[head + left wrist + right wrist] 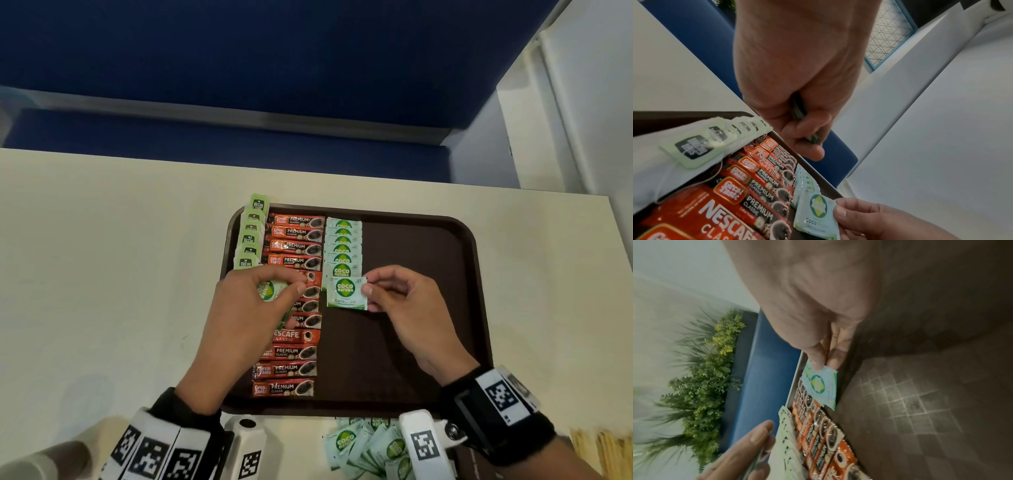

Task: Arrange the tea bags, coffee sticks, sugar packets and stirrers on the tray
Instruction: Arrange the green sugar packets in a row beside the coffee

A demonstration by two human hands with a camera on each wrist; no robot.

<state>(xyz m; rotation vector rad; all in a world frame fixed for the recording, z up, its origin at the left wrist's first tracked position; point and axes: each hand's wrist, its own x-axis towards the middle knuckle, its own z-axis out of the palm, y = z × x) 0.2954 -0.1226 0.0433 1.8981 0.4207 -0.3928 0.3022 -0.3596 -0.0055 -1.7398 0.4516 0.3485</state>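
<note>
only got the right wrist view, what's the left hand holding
observer: the left hand grips a green and white Coco Natura sugar packet above the red coffee sticks.
operator: any sugar still off the tray
observer: yes, a loose pile of matching packets lies on the cream table beside the brown plastic tray, at its near edge.
operator: stirrers on it yet
observer: none shows there; pale wooden sticks lie off its near right corner.

**A café or office break corner**

We see a cream table (pixel 102 274) with a blue upholstered bench (pixel 222 144) at twelve o'clock, white walls (pixel 582 102) at two o'clock, and leafy greenery (pixel 702 386) behind the bench; which of the two, we cannot tell.
</note>
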